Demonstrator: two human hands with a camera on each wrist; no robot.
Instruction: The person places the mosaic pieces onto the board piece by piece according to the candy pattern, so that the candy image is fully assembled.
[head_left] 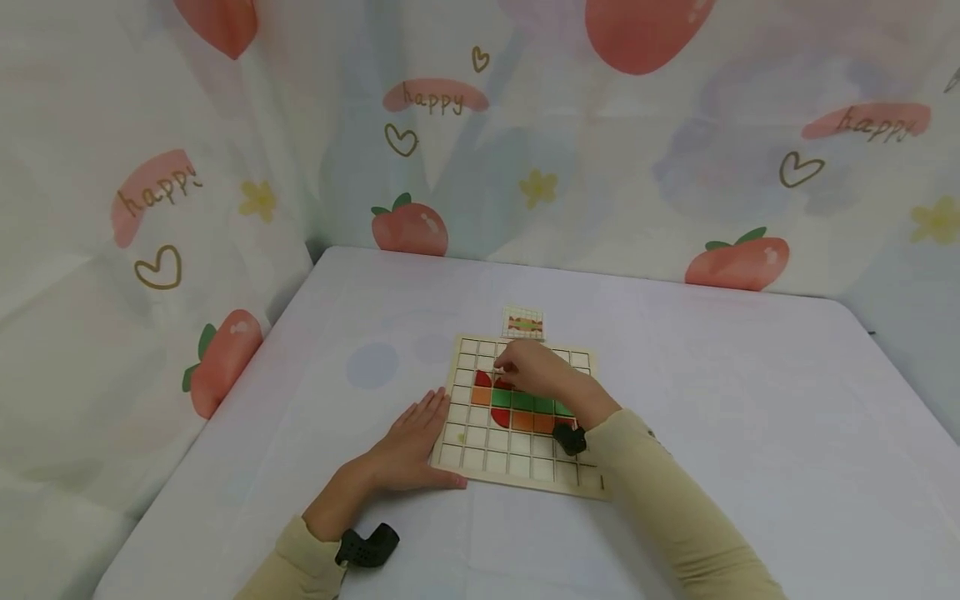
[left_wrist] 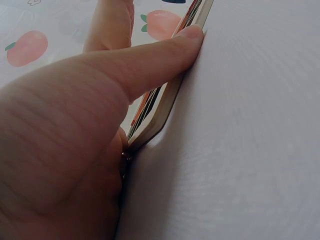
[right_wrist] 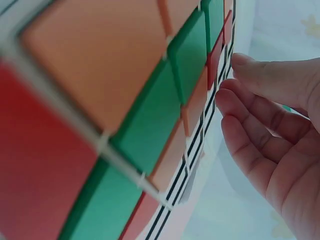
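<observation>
1. Wooden grid board (head_left: pixel 525 467) lies flat on the pale table (head_left: pixel 750 400), near the middle of its front half. Its cells hold red, green and orange tiles (head_left: pixel 522 401) in the central rows; the outer cells are bare.
2. Left hand (head_left: pixel 408 450) rests flat on the table against the board's left edge. Fingers are straight and together. In the left wrist view the thumb (left_wrist: pixel 165 55) presses along the board's near edge (left_wrist: pixel 165 107). Nothing is held.
3. Right hand (head_left: pixel 536 371) is over the upper middle of the board, fingertips down at the red tiles of the top coloured row. The right wrist view shows the fingers (right_wrist: pixel 255 120) lightly curved just beside the tiles (right_wrist: pixel 150 115); whether they pinch a piece cannot be told.
4. Small pattern card (head_left: pixel 524 323) lies just beyond the board's far edge.
5. Printed cloth (head_left: pixel 675 150) with peaches and hearts hangs behind the table.
</observation>
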